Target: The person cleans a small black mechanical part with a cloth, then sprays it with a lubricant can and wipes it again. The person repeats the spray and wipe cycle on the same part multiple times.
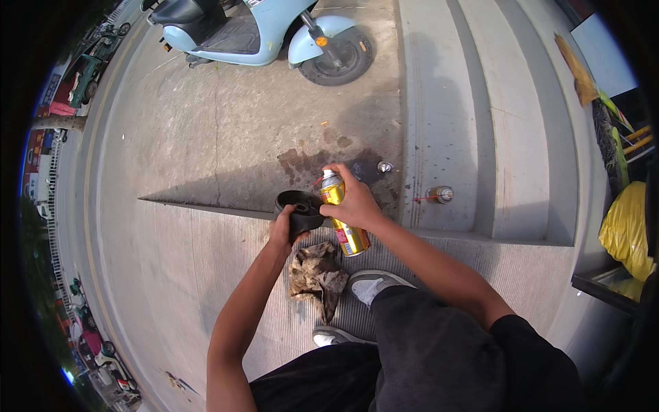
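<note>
My left hand [282, 228] is closed around a black, round, cup-shaped part [307, 223], its hollow side facing up. Just right of it, my right hand [358, 204] grips a yellow spray can [351, 240], tilted, with the index finger on its white nozzle. A thin red straw points from the nozzle toward the black part. Below both hands, a crumpled, dirty rag [317, 276] lies on the ribbed paving beside my shoes.
A second can [441, 195] with a red straw stands on the lowest step [439, 123] at right. A small silver object [385, 167] lies near dark wet stains [295, 163]. Ahead is a light-blue scooter [240, 48]. A yellow bag [628, 230] is at far right.
</note>
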`<state>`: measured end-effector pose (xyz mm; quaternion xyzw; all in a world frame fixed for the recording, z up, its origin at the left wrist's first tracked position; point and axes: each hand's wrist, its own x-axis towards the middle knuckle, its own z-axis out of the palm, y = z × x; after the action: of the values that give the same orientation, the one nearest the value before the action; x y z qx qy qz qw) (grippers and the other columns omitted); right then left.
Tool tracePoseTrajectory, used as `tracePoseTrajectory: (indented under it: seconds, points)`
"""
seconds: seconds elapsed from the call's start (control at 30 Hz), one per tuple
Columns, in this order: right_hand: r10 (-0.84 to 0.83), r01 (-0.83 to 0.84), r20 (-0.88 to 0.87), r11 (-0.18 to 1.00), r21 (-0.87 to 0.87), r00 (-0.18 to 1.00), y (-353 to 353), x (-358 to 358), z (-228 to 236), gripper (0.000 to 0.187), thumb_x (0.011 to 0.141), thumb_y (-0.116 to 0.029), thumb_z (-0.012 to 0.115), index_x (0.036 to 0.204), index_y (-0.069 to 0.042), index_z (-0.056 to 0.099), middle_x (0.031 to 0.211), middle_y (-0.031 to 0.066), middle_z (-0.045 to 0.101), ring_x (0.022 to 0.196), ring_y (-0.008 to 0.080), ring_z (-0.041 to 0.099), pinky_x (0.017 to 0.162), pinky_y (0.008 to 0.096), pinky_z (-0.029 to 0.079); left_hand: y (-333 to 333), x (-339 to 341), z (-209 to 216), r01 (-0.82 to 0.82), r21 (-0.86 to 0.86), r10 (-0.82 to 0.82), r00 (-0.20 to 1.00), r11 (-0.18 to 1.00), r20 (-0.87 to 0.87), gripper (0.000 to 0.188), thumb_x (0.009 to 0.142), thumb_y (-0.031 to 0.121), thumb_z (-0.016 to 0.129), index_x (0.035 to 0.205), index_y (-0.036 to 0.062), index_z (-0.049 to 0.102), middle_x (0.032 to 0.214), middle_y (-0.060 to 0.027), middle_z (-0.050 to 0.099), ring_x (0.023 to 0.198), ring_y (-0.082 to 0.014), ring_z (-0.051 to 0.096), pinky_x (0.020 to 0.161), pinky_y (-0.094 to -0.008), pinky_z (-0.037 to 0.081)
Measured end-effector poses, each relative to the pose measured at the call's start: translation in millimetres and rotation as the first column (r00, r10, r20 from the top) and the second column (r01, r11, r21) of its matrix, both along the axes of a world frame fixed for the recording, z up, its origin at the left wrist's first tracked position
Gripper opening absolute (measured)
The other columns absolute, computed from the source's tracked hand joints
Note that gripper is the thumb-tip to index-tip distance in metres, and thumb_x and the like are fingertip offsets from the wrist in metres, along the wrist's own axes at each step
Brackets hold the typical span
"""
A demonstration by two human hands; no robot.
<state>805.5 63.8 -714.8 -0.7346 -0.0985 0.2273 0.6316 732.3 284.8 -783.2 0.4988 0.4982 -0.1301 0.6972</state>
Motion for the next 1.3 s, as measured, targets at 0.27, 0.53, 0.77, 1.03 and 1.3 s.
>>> tracePoseTrajectory:
  seconds: [0.27, 0.53, 0.77, 1.03, 1.3]
  points:
    - [0.052, -0.049, 0.052, 0.998, -0.051, 0.997, 11.2, 18.9, -3.5, 0.082, 0.071, -0.028, 0.084, 0.144, -0.016, 0.049, 0.117, 0.0176, 0.071, 0.101, 0.0353, 0.073, 0.086, 0.0453, 0.057, 14.0, 16.4, -23.0, 0.064, -0.014, -0.064, 0.996, 0.998, -0.056, 0.047, 0.107, 0.045, 0.050, 0.116, 0.0010, 0.064, 0.082, -0.0147, 0.072, 0.052, -0.0265, 0.067, 0.043, -0.0340, 0.056]
    - [-0.023, 0.025, 0.024, 0.996, -0.080, 0.999, -0.4, 10.9, -8.7, 0.080, 0.069, -0.030, 0.085, 0.140, -0.016, 0.051, 0.110, 0.0172, 0.074, 0.095, 0.0355, 0.076, 0.084, 0.0462, 0.059, 4.2, 29.4, -6.4, 0.008, 0.072, -0.003, 0.997, 0.997, -0.074, 0.050, 0.093, 0.040, 0.068, 0.117, -0.0031, 0.065, 0.093, -0.0182, 0.073, 0.063, -0.0284, 0.073, 0.048, -0.0368, 0.063]
    - [-0.084, 0.086, 0.019, 0.975, -0.206, 0.996, -4.1, 6.3, 0.1, 0.078, 0.069, -0.030, 0.085, 0.138, -0.017, 0.050, 0.106, 0.0156, 0.075, 0.092, 0.0371, 0.076, 0.083, 0.0464, 0.059, 12.3, 35.4, -12.3, 0.049, 0.042, -0.046, 0.996, 0.998, -0.076, 0.048, 0.093, 0.039, 0.069, 0.116, -0.0028, 0.065, 0.092, -0.0173, 0.073, 0.062, -0.0298, 0.073, 0.044, -0.0371, 0.059]
    - [-0.176, 0.175, -0.132, 0.984, -0.026, 0.975, -3.5, 13.1, -10.4, 0.080, 0.073, -0.019, 0.084, 0.144, -0.016, 0.048, 0.109, 0.0115, 0.066, 0.091, 0.0247, 0.070, 0.080, 0.0412, 0.058, 21.3, 42.3, -27.0, 0.062, -0.003, -0.062, 0.998, 0.998, 0.005, 0.045, 0.096, 0.038, 0.065, 0.115, -0.0021, 0.064, 0.091, -0.0179, 0.071, 0.062, -0.0276, 0.070, 0.046, -0.0366, 0.059]
    - [-0.120, 0.121, 0.018, 0.990, -0.070, 0.993, 7.2, 13.9, -15.5, 0.080, 0.071, -0.022, 0.084, 0.143, -0.016, 0.048, 0.113, 0.0118, 0.069, 0.096, 0.0275, 0.071, 0.086, 0.0422, 0.057, 17.9, 40.8, -31.0, 0.020, -0.110, -0.014, 0.998, 0.994, 0.058, 0.051, 0.091, 0.039, 0.068, 0.112, -0.0074, 0.066, 0.088, -0.0207, 0.073, 0.055, -0.0287, 0.070, 0.042, -0.0359, 0.057]
